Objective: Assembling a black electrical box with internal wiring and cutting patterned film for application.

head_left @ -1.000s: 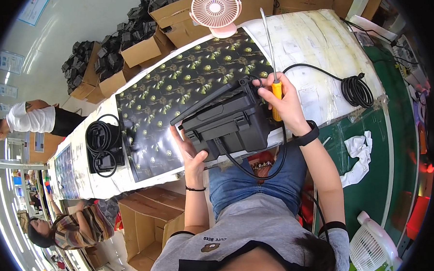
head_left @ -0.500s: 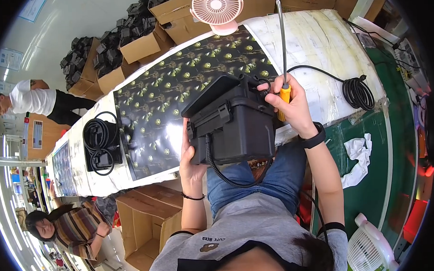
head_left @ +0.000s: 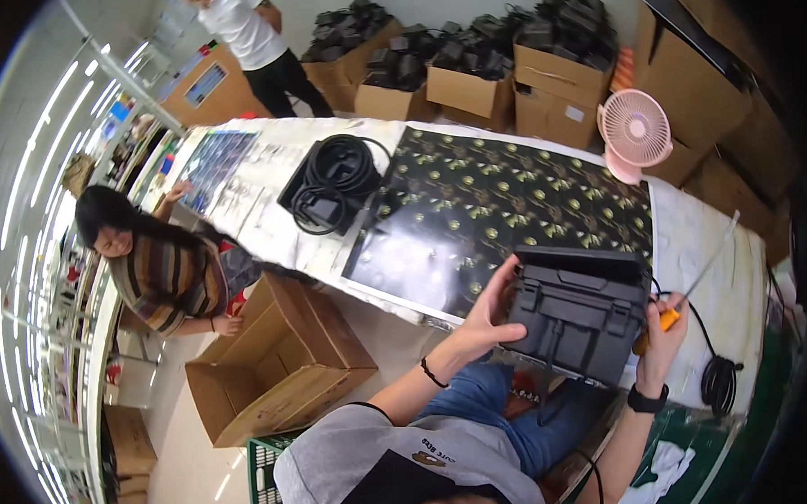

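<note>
My left hand (head_left: 486, 322) grips the left side of a black plastic box (head_left: 571, 330), its thumb on the front and its fingers up along the side. The box has latches, a lid flap raised at the top, and a ribbed cable coming from its front. I hold it tilted above my lap at the table's near edge. My right hand (head_left: 662, 353) is closed round the yellow handle of a screwdriver (head_left: 668, 320), whose long metal shaft points up and right. That hand is also against the box's right side; some of its fingers are hidden.
A dark patterned mat (head_left: 509, 189) covers the middle of the white table. On its left sits another black box with coiled cable (head_left: 333, 183); a pink fan (head_left: 634, 134) stands far right. An open carton (head_left: 277, 357) is at my left, near a seated person (head_left: 165, 262).
My view has swung left, so the table and box appear further right. The box is tilted differently, and the screwdriver now slants right instead of upright. Both hands keep their hold.
</note>
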